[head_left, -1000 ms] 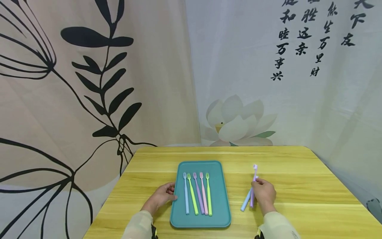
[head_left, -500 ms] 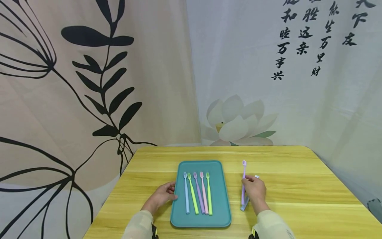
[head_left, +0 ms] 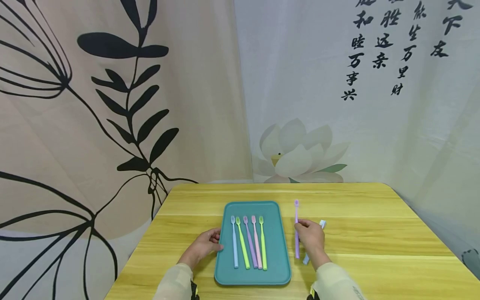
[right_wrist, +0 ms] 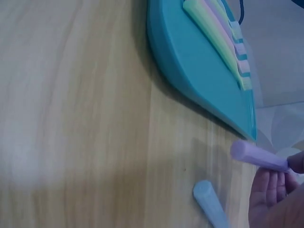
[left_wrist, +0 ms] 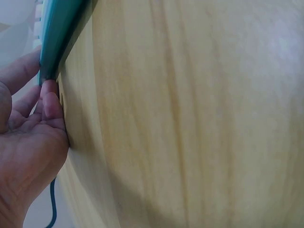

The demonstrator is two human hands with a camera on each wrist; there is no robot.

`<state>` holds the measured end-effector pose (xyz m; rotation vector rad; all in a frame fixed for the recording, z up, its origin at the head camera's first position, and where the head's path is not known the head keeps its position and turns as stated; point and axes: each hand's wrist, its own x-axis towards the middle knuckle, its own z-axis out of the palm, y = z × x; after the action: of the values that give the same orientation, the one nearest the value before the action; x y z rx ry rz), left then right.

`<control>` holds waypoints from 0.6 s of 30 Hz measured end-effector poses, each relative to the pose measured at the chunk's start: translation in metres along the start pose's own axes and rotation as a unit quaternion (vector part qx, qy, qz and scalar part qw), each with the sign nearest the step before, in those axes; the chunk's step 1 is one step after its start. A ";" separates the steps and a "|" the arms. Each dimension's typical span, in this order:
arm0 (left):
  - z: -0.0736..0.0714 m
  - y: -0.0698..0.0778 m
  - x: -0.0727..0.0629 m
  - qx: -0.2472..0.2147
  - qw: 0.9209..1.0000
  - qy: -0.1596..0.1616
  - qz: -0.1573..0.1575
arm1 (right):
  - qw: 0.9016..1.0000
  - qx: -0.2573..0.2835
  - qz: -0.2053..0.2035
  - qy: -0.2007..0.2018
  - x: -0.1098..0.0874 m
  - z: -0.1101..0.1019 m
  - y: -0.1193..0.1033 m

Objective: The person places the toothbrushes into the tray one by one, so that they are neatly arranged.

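Observation:
My right hand point(head_left: 312, 241) pinches a purple toothbrush point(head_left: 297, 246) between thumb and fingers, just right of the tray, with the bristle head pointing away. In the right wrist view the toothbrush's handle end point(right_wrist: 259, 156) sticks out above the table. Beneath that hand a blue toothbrush point(right_wrist: 211, 204) lies on the wood, partly hidden in the head view. At the left side of the teal tray point(head_left: 275, 276), my left hand point(head_left: 202, 249) holds the edge, thumb at the rim and other fingers curled by the side. On the tray, blue, green, purple, pink and yellow-green toothbrushes point(head_left: 263, 248) lie in a row, heads away.
The tray rests on a light wooden table point(head_left: 375, 233), whose far edge meets a curtain point(head_left: 210, 104) printed with plants, a lotus and dark characters. A thin dark cord point(left_wrist: 53, 204) hangs beyond the table edge in the left wrist view.
My right hand has carried the purple toothbrush left toward the tray, away from over the blue toothbrush, whose head now shows. My left hand and the tray have stayed put.

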<state>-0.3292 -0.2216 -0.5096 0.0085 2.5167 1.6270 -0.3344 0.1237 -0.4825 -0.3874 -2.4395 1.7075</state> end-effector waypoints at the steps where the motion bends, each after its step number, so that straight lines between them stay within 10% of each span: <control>1: 0.000 0.000 0.000 0.001 1.000 0.000 0.001 | 1.000 0.001 -0.002 -0.002 -0.001 0.002 -0.001; 18: -0.002 -0.002 0.001 0.010 1.000 -0.004 0.006 | 1.000 0.014 -0.019 -0.020 -0.008 0.029 -0.009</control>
<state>-0.3304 -0.2239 -0.5111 0.0313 2.5314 1.6044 -0.3351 0.0925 -0.4836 -0.3061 -2.4320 1.7477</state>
